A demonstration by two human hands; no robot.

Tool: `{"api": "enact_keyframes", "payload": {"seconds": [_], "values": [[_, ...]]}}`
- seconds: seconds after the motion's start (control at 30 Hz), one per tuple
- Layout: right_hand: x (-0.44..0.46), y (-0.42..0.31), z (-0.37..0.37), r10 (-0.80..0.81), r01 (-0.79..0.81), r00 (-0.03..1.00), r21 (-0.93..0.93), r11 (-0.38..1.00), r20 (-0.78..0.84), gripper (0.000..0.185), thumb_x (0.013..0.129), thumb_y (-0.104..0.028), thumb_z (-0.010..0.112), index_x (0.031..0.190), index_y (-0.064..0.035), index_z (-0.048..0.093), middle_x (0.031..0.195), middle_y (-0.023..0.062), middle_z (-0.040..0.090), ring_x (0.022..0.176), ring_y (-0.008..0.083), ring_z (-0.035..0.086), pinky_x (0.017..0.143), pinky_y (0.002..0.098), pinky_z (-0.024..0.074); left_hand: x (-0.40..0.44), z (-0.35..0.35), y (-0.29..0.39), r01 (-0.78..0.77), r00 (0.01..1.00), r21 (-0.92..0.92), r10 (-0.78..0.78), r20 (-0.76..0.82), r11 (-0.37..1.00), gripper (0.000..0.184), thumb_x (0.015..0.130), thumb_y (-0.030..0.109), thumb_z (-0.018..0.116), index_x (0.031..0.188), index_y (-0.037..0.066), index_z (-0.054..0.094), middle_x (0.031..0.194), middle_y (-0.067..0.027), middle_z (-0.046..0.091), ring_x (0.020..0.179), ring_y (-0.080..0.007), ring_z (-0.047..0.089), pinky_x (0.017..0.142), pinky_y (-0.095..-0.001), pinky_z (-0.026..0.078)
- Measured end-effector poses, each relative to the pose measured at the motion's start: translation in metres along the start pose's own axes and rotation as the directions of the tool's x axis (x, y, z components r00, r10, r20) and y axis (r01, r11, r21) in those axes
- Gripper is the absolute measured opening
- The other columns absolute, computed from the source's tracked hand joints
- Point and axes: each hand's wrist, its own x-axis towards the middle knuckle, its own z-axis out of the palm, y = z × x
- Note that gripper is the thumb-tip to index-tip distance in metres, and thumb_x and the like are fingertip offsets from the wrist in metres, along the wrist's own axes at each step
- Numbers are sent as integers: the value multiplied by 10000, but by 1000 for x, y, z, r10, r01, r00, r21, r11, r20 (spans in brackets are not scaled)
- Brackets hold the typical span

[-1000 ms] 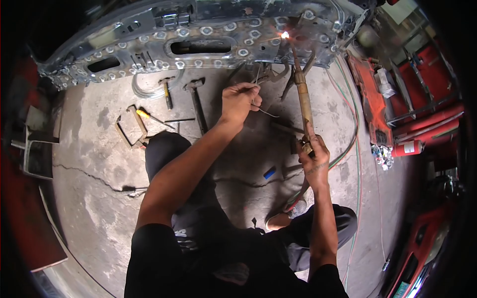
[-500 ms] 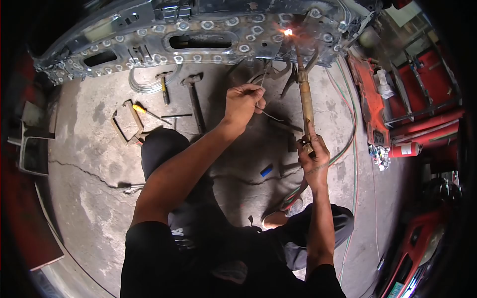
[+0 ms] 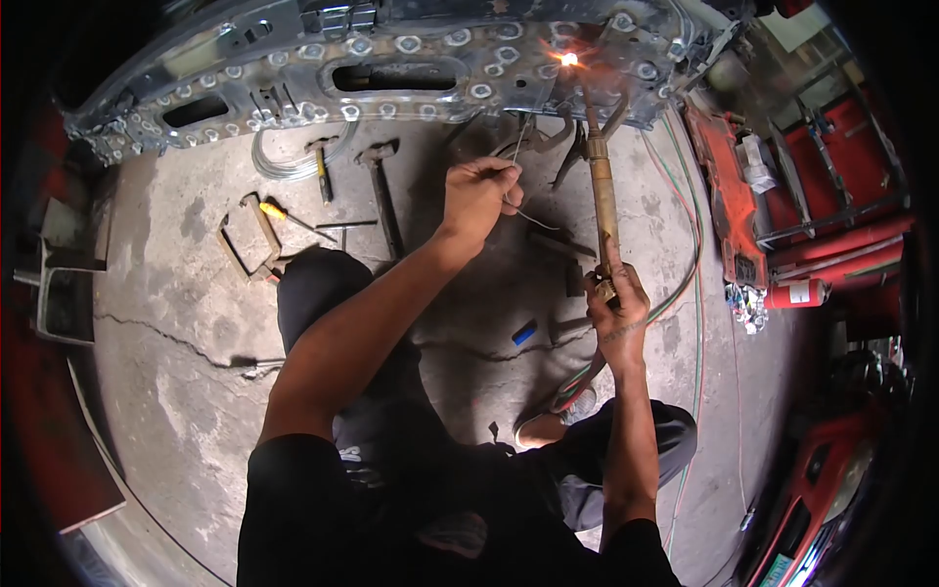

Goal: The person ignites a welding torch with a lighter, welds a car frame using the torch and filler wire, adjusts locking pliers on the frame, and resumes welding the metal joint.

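Note:
My right hand (image 3: 618,305) grips the lower end of a long brass torch (image 3: 602,186), which points up and away. Beyond its thin tip a bright orange-white glow (image 3: 569,60) shows on a grey metal car panel (image 3: 411,61) dotted with round weld marks. My left hand (image 3: 481,199) is closed in a pinch on a thin wire (image 3: 536,223). One end of the wire rises toward the panel's lower edge, and the other curves down to the right. The gap between the wire's upper end and the glow is hard to make out.
On the concrete floor lie a wire coil (image 3: 284,166), a small hammer (image 3: 322,171), a larger hammer (image 3: 383,201), a yellow-handled screwdriver (image 3: 274,210), a C-shaped metal frame (image 3: 256,240) and a blue piece (image 3: 525,336). Hoses (image 3: 700,323) run at right, beside red metal parts (image 3: 729,201).
Compared with a second ago, my left hand and the wire sit slightly farther right in view. The glow has shifted slightly right and up. Both grips look the same.

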Motion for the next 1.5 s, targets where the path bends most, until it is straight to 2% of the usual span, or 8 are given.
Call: {"api": "enact_keyframes", "payload": {"seconds": [0.33, 0.53, 0.57, 0.7, 0.93, 1.03, 1.1, 1.5], "values": [[0, -5, -3, 13, -12, 1000, -12, 1000, 10, 730, 844, 128, 702, 1522, -105, 563, 1087, 164, 686, 877, 268, 700, 780, 371, 565, 2, 0, -3, -7, 1000, -31, 7, -1, 1000, 124, 979, 120, 701, 1002, 9, 751, 781, -53, 695, 690, -143, 678, 615, -292, 579], [-1, -17, -14, 9, -7, 1000, -90, 996, 27, 733, 848, 125, 693, 1529, -107, 556, 1060, 156, 683, 849, 260, 686, 778, 368, 558, -10, 19, -5, 60, 996, -148, -70, -64, 987, 120, 984, 106, 664, 998, 11, 736, 762, -60, 691, 680, -155, 678, 607, -298, 581], [-1, -22, -17, 2, 2, 999, -97, 995, 33, 739, 844, 131, 684, 1531, -108, 555, 1047, 150, 677, 844, 252, 682, 777, 363, 558, -17, 28, -4, 40, 994, -262, -66, -89, 964, 105, 975, 101, 679, 986, 10, 730, 754, -61, 689, 665, -153, 674, 594, -302, 581], [-2, -25, -26, 21, -16, 998, -70, 997, 60, 779, 815, 162, 641, 1539, -110, 548, 1000, 125, 655, 828, 216, 666, 769, 338, 556, -16, 35, -26, 13, 995, -281, -41, -93, 960, 83, 959, 84, 702, 977, 9, 734, 748, -59, 689, 642, -154, 669, 580, -301, 580], [3, -37, -34, 76, -72, 994, -61, 996, 81, 838, 776, 192, 594, 1553, -116, 534, 966, 97, 635, 805, 177, 646, 740, 315, 554, -7, 30, -23, 29, 990, -304, -71, -126, 952, 97, 964, 84, 695, 987, -2, 736, 756, -65, 688, 638, -154, 664, 565, -304, 575], [4, -37, -33, 7, 3, 996, -115, 993, 90, 717, 886, 127, 603, 1564, -87, 512, 950, 8, 586, 681, 65, 540, 580, 221, 464, -7, 31, -25, 32, 989, -324, -78, -129, 945, 87, 974, 65, 679, 955, -3, 730, 739, -59, 678, 613, -145, 650, 533, -296, 553], [4, -36, -33, 10, 0, 996, -110, 994, 90, 725, 881, 127, 603, 1567, -89, 509, 949, 5, 585, 683, 63, 538, 579, 219, 463, -8, 33, -27, 8, 990, -363, -58, -125, 932, 118, 989, 27, 654, 893, 5, 718, 693, -41, 657, 564, -120, 623, 479, -278, 513], [9, -41, -33, 62, -54, 995, -99, 994, 79, 712, 901, 113, 613, 1575, -81, 492, 936, -12, 591, 645, 46, 512, 536, 207, 449, -9, 38, -27, 4, 990, -370, -55, -127, 929, 139, 987, 42, 661, 861, 12, 712, 684, -37, 643, 563, -118, 608, 487, -273, 485]]}}
